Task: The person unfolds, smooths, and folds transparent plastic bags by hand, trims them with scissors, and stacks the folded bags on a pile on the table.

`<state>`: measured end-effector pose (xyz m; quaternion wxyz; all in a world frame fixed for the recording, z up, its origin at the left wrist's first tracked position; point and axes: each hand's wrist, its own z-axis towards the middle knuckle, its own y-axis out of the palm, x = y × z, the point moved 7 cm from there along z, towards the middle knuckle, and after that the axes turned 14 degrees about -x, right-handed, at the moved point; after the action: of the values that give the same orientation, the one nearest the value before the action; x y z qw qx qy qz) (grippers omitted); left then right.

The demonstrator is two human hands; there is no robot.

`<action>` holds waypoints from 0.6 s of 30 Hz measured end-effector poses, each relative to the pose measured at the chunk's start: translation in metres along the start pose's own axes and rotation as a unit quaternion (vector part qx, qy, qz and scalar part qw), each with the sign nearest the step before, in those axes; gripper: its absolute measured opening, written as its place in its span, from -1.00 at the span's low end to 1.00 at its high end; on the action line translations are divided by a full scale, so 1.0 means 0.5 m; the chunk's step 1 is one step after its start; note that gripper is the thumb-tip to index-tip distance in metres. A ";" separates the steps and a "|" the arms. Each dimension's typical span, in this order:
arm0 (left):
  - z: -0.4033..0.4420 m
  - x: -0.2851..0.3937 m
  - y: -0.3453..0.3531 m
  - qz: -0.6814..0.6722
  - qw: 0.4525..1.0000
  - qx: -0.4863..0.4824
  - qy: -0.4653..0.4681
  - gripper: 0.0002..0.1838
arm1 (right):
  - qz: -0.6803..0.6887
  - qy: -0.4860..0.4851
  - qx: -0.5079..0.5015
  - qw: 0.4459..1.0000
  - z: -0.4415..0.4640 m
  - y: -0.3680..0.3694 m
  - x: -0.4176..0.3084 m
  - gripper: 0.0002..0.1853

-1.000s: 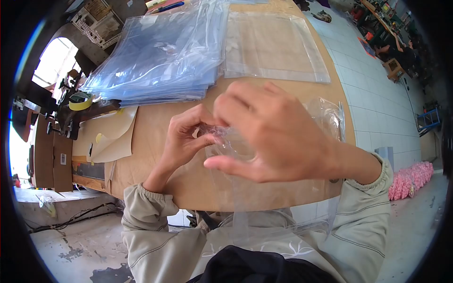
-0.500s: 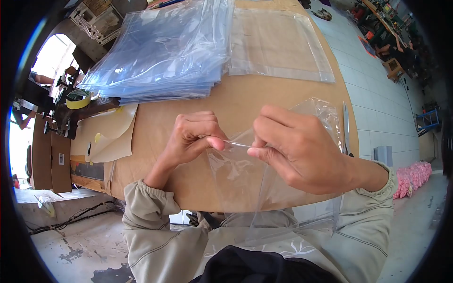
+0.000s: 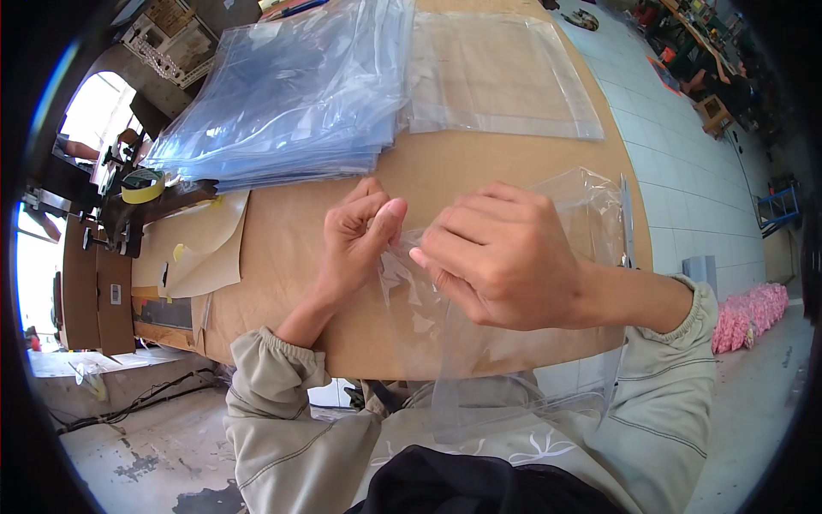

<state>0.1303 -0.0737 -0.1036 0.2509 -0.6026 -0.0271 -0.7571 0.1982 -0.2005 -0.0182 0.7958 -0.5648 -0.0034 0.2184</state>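
A clear plastic bag (image 3: pixel 479 347) lies slack over the front of the table, its lower end hanging past the edge toward my lap. My left hand (image 3: pixel 361 231) is closed on the bag's upper left edge, thumb turned upward. Close beside it on the right, my right hand (image 3: pixel 505 257) grips the same edge with curled fingers, its back toward me. The exact pinch point is hidden behind the knuckles. Crinkled plastic shows beyond my right wrist.
A thick stack of bluish clear plastic sleeves (image 3: pixel 282 94) sits at the back left. One flat clear sleeve (image 3: pixel 505 77) lies right of it. Scissors (image 3: pixel 628 223) rest at the right edge. Yellow tape (image 3: pixel 143 187) and brown paper (image 3: pixel 193 244) are left. A person (image 3: pixel 723 86) is far right.
My right hand has moved left and rolled over, closer to my left hand. The left wrist has turned so its thumb points up. The stretched edge between them no longer shows.
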 end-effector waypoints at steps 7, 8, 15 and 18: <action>-0.005 0.051 -0.008 0.006 0.984 0.124 0.128 -0.66 | -0.027 -0.021 0.056 0.998 -0.010 -0.002 -0.012 -0.89; -0.003 0.069 -0.004 0.037 0.979 0.112 0.167 -0.68 | -0.025 -0.014 0.043 0.999 -0.009 -0.002 -0.010 -0.89; -0.009 0.067 -0.013 0.255 0.941 -0.097 0.203 -0.71 | -0.033 0.020 -0.044 0.998 -0.015 0.000 -0.002 -0.83; -0.001 0.045 -0.018 0.150 0.963 -0.126 0.183 -0.79 | -0.038 0.030 -0.043 0.998 -0.018 -0.014 0.000 -0.77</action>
<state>0.1230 -0.0737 -0.0805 0.2846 -0.4778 0.2058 -0.8052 0.2029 -0.2102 -0.0152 0.7782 -0.6043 -0.0105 0.1709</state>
